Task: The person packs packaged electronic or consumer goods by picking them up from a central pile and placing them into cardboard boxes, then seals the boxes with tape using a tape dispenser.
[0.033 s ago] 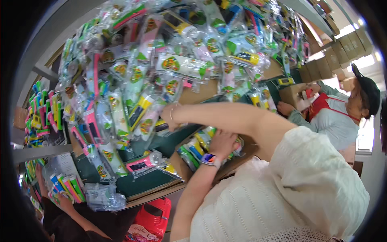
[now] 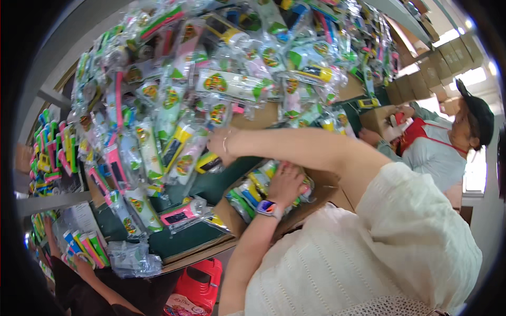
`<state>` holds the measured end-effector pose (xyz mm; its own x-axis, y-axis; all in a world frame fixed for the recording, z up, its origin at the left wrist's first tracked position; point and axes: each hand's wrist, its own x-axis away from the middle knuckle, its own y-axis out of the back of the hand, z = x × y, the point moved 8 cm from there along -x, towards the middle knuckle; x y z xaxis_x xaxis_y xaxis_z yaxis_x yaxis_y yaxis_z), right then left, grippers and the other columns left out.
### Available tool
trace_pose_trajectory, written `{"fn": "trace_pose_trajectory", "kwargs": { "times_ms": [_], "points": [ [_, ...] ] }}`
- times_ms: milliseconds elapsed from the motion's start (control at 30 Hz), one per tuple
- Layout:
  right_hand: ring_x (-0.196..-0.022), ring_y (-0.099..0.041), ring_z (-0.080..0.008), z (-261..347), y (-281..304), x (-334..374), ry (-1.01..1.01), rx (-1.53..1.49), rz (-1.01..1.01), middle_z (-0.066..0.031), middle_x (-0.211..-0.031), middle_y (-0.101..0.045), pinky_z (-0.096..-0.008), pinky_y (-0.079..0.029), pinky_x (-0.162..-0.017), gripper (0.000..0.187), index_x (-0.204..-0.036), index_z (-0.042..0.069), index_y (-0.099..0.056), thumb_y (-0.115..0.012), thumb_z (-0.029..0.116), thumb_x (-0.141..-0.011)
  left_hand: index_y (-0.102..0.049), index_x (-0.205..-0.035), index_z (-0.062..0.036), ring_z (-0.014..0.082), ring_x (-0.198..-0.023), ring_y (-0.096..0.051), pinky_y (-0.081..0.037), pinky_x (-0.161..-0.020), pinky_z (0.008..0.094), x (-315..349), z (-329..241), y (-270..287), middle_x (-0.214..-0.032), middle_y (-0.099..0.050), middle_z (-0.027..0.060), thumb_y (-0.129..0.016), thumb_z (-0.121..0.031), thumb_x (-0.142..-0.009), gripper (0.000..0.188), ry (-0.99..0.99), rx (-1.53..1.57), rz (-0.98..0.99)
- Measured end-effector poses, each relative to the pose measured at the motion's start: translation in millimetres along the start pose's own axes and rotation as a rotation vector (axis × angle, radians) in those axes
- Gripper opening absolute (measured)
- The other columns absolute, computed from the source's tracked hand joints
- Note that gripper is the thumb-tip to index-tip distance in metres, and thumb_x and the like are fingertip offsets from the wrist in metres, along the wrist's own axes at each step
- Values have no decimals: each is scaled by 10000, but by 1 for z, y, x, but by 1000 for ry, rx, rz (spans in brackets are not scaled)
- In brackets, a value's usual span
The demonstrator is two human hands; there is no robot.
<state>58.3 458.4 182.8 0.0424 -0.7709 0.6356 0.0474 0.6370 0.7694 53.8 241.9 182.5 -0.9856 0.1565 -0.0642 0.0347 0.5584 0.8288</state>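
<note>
My left hand [image 2: 287, 184], with a watch on its wrist, lies over clear-bagged items [image 2: 250, 192] in yellow, blue and green inside an open cardboard box [image 2: 227, 215]. Its fingers look stretched out across the bags. My right arm crosses above the box to the left. At the near edge of the big pile, my right hand [image 2: 217, 146], wearing a thin bracelet, is beside a yellow and dark bagged item [image 2: 208, 162]. Its fingertips are blurred and partly hidden, so any hold on that item cannot be made out.
A large pile of bagged colourful items [image 2: 226, 81] covers the far side of the green table [image 2: 174, 243]. A pink bagged item [image 2: 182, 215] lies left of the box. Co-workers sit at right [image 2: 432, 142] and lower left [image 2: 89, 271]. A red case [image 2: 197, 287] stands below the table edge.
The whole view has shifted slightly, so things appear a little further left. Both hands keep nearly the same places over the box and at the pile's edge.
</note>
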Motion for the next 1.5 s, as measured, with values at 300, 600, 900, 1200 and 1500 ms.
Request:
{"fn": "trace_pose_trajectory", "kwargs": {
  "times_ms": [300,600,900,1200,1500],
  "points": [
    [-737,-610,-379,-29,-24,293,-419,-535,-168,-194,-815,-594,-443,-490,-647,388,-1056,35,-424,-560,329,-841,-622,-1003,-68,335,-1220,-379,-250,-1071,460,14,10,3,-1199,-498,124,-596,-342,-787,350,136,18,-70],
    [-1079,-496,-233,7,-7,295,51,-20,-614,-44,-979,-571,-401,-356,-1006,261,-975,119,-537,-589,140,-720,-553,-1018,-39,363,-1181,-399,-292,-1035,483,20,0,31,-1151,-480,181,-643,-220,-733,350,-74,-71,-354],
    [-1102,-476,-290,-24,-117,205,628,274,-287,-66,-1029,-553,-393,-364,-993,186,-901,121,-562,-579,175,-724,-554,-1029,-13,350,-1146,-423,-330,-1011,470,13,-1,31,-1090,-497,167,-650,-187,-714,372,-67,-31,-306],
    [-979,-516,-203,12,-117,254,93,235,-281,-15,-1009,-600,-317,-371,-850,152,-861,111,-622,-558,195,-751,-556,-1031,-19,336,-1087,-473,-375,-949,469,17,-1,43,-1106,-509,155,-627,-136,-717,342,-17,24,-365],
    [-1008,-510,-201,-13,-169,216,-77,320,314,-59,-1018,-619,-299,-357,-844,338,-982,82,-681,-621,287,-719,-604,-1046,-77,225,-1058,-491,-430,-847,364,-36,-13,27,-1136,-555,56,-530,-191,-817,266,-95,-391,-179]
  ]
}}
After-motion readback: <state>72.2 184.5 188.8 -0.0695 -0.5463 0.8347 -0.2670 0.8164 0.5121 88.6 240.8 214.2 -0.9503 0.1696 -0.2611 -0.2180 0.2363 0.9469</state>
